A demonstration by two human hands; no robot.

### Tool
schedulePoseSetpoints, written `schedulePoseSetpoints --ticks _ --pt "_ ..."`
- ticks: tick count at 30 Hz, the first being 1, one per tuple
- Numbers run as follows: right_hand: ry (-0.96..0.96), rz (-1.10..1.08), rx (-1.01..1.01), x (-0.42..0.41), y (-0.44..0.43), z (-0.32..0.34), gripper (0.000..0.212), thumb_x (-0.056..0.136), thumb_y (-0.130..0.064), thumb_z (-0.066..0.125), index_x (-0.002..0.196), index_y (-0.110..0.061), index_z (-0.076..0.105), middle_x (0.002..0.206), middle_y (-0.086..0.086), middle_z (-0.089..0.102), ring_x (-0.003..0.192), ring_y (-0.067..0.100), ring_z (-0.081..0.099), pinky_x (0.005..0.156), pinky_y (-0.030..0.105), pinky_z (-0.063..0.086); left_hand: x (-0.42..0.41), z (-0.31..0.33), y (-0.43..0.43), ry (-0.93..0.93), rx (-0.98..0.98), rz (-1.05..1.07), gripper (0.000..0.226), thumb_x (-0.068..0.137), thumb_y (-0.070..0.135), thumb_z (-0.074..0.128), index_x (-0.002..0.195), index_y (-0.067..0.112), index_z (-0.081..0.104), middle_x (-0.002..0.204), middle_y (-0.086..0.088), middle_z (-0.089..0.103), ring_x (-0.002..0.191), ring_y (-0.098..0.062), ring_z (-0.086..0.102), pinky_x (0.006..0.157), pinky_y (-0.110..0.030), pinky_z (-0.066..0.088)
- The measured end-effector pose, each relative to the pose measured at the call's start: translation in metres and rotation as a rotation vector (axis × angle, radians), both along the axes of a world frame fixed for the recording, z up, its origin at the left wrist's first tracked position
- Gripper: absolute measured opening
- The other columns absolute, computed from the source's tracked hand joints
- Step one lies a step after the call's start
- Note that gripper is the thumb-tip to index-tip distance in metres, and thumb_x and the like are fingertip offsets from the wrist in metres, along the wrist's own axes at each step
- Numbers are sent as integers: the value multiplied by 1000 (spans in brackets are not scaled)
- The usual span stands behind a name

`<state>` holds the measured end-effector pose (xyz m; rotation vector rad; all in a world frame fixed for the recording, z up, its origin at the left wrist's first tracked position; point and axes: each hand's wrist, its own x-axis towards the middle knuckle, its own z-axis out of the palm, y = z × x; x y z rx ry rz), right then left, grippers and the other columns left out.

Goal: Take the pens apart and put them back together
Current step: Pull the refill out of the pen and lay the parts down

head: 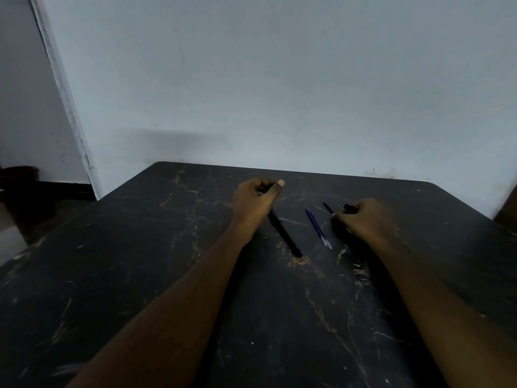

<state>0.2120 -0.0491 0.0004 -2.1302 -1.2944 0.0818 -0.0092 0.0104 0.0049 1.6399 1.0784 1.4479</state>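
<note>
My left hand is curled shut around the upper end of a black pen barrel, which slants down to the right with its lower end on the table. Two thin blue refills lie side by side on the table between my hands, untouched. My right hand rests on the table with its fingers closed on a dark pen part; a blue refill tip sticks out from under its fingers to the upper left. Most of what the right hand holds is hidden.
The dark marble-patterned table runs back to a pale wall. A dark shape stands on the floor at the far left. The table's right corner is cut off by a brown object.
</note>
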Motion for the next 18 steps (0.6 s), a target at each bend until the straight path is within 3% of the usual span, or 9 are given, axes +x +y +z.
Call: schedulePoseSetpoints --ticks 11,18 --pt "-6 11 71 -2 -3 1 37 76 -47 69 96 -17 74 82 5 72 75 22 66 69 34 56 0 -1 1 3 -11 -11 23 87 37 70 90 15 75 79 4 71 73 -7 64 71 -24 51" --pt "-55 115 112 -17 -3 10 29 82 -40 69 96 -15 75 80 6 72 72 22 65 63 30 50 0 0 -1 1 -6 -17 21 87 37 70 88 17 75 80 2 73 76 -11 67 72 -26 52"
